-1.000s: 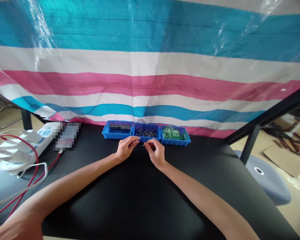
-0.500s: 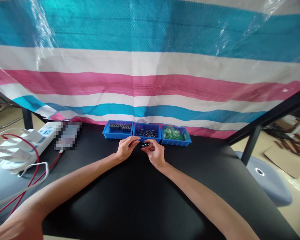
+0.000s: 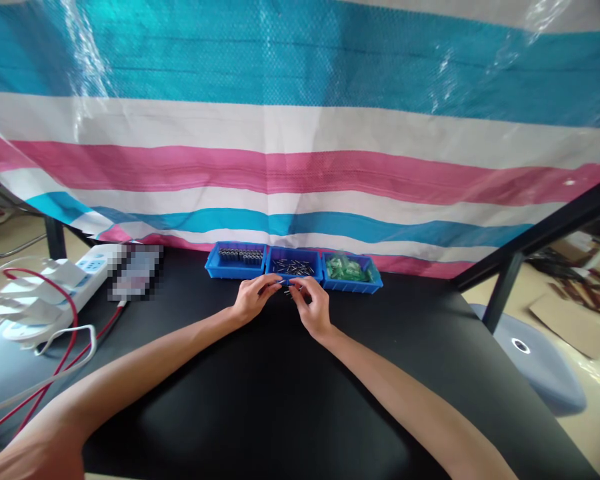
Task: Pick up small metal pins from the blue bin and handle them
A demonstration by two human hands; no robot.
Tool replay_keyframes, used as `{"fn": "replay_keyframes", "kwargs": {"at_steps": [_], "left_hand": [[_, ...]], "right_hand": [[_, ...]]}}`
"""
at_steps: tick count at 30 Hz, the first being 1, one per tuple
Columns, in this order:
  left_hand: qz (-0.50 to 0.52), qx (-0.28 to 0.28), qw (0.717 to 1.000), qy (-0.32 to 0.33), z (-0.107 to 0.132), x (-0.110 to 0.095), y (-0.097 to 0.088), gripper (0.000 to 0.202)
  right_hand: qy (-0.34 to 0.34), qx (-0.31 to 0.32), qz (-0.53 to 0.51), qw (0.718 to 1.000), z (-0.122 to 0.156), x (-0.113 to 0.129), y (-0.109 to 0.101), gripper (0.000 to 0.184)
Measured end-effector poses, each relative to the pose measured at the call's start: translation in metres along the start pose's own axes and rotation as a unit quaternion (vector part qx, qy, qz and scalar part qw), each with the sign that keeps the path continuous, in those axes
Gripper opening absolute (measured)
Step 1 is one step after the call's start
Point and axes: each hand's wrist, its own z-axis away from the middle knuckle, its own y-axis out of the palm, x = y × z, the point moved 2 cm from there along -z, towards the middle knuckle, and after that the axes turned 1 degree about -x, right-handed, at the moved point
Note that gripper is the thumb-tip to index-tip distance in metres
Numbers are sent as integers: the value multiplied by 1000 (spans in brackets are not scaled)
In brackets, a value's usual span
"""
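Note:
My left hand (image 3: 253,297) is closed in a pinch just in front of the blue bins, with a small thin metal piece (image 3: 281,281) at its fingertips. Facing it, my right hand (image 3: 314,308) has its fingers curled round several small thin metal pieces (image 3: 288,291), their ends poking out toward the left. The two sets of fingertips almost meet. Behind them, the middle blue bin (image 3: 295,278) holds many loose thin metal pieces (image 3: 300,267). Their exact kind is too small to tell.
The left blue bin (image 3: 235,272) holds rows of short dark cylinders (image 3: 241,256); the right blue bin (image 3: 354,287) holds green plastic-looking pieces (image 3: 347,268). A power strip (image 3: 95,267) with cables lies at left on the black table (image 3: 260,400). Striped sheeting (image 3: 300,173) hangs behind.
My right fingers have shifted slightly up and turned the metal pieces, which now point more downward. A thin metal piece now shows at my left fingertips. The bins stay in place.

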Motion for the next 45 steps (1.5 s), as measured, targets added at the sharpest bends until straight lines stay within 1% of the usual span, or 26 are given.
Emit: {"fn": "replay_keyframes", "kwargs": {"at_steps": [3,6,8,10,13,16,19,26,31,37,40,45], "left_hand": [[18,8,1000,1,1,2,1,20],[16,7,1000,-2,2,3,1,21],[12,11,1000,-7,3,3,1,21],[6,18,1000,-16,2,3,0,23],[-9,30,999,-29,-1,1,0,22],[-14,31,999,-13,-4,-2,0,19],[6,33,999,6,-6,-5,-1,19],[19,-4,1000,11,-6,-7,-4,17],[28,2,1000,11,-5,-6,-4,16],[13,9,1000,-3,-5,-6,-5,26],[13,5,1000,-6,-4,-5,-5,27],[7,3,1000,-5,-4,-5,-5,28]], "right_hand": [[-15,7,-11,1000,0,0,1,17],[-32,24,-17,999,-1,0,3,15],[-32,36,-13,999,-1,1,3,13],[-21,36,-6,999,-1,1,3,12],[13,8,-5,1000,1,0,0,12],[34,-3,-12,999,2,-2,-1,12],[25,-2,-9,1000,2,-1,-1,13],[14,-8,1,1000,0,3,-2,13],[17,10,7,1000,-1,3,-1,16],[5,33,29,999,-1,4,0,19],[7,26,41,999,0,4,0,20],[10,-10,40,999,0,3,-1,19]]}}
